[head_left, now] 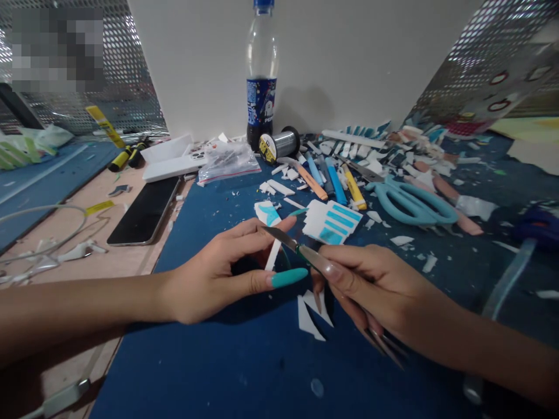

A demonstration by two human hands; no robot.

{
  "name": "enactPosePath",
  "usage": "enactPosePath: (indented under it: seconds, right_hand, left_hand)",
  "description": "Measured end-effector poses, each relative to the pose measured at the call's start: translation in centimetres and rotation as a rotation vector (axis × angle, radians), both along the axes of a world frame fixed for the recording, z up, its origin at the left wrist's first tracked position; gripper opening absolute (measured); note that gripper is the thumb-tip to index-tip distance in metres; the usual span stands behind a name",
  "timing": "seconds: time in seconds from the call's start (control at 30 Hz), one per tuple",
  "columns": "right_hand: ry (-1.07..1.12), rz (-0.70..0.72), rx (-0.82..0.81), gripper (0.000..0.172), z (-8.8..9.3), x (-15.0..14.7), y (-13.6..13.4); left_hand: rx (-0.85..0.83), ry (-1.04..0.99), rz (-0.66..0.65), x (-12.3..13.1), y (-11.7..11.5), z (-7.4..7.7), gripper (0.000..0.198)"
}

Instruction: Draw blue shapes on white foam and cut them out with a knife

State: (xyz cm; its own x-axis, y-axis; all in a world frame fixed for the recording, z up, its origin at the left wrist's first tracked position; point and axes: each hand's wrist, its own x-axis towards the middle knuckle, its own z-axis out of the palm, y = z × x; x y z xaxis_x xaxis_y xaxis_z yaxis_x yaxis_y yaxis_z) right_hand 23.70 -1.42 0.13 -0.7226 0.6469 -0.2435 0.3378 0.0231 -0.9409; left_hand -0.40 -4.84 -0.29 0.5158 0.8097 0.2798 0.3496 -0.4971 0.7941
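Observation:
My left hand is closed around a narrow white paper strip, and its thumb carries a long teal nail. In my right hand is a slim metal craft knife, its blade pointing left across the left fingertips. Just beyond the left fingers shows a white piece with blue print; I cannot tell whether it joins the strip. White cards with blue stripes lie past the right fingers. Curved white offcuts rest on the blue mat below the hands.
Blue-handled scissors, several markers and many white scraps lie at the right. A cola bottle stands behind a wire spool. At left are a phone, a plastic bag and a cable.

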Motion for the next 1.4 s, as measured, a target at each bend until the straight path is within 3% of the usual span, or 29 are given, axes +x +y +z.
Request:
enactPosePath:
  seconds: [0.9, 1.4]
  right_hand:
    - [-0.068, 0.036, 0.011, 0.054, 0.70, -0.44, 0.07]
    - [-0.038, 0.072, -0.021, 0.058, 0.69, -0.62, -0.02]
  left_hand:
    - [-0.026, 0.023, -0.053, -0.16, -0.03, 0.05, 0.046]
    - [-0.059, 0.035, -0.090, -0.01, 0.04, -0.06, 0.030]
